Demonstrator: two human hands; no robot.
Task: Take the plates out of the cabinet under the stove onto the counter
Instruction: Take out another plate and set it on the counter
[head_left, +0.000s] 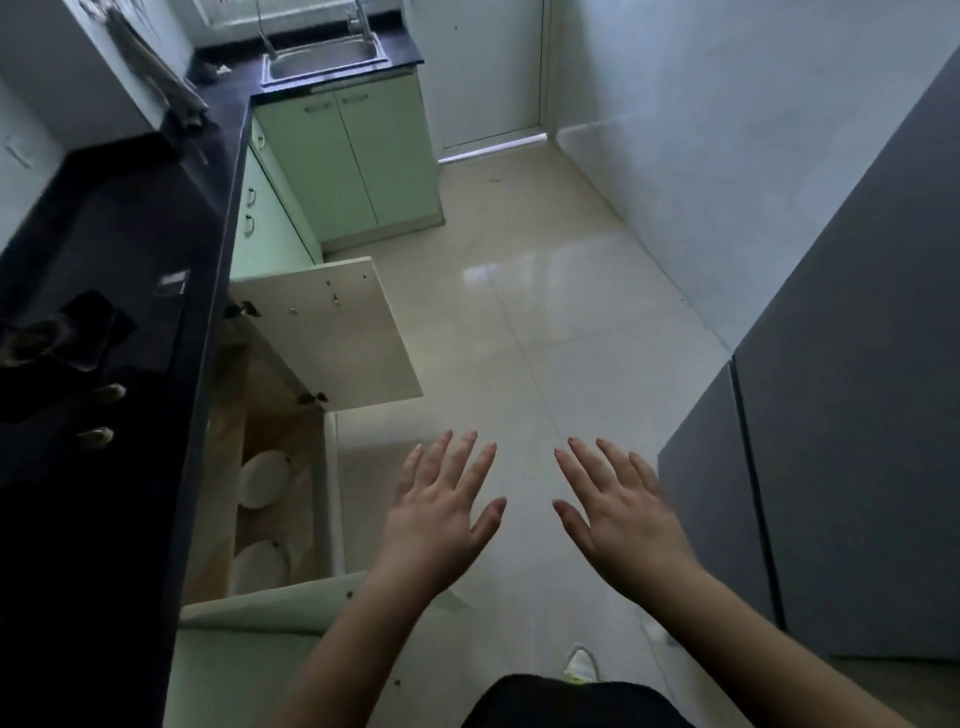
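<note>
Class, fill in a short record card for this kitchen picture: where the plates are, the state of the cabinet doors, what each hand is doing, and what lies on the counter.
plates: two white plates inside the open cabinet under the stove, none on the counter
cabinet doors: both swung open, far door standing out over the floor
left hand: open, fingers spread, holding nothing, above the floor
right hand: open, fingers spread, holding nothing
counter: dark, with stove knobs near its front
far end: sink

There is only one view, from the person's head. It looks steeply down and forward along the kitchen, over the pale glossy tiled floor (545, 322), with the dark stone counter (156, 218) close at left.
</note>
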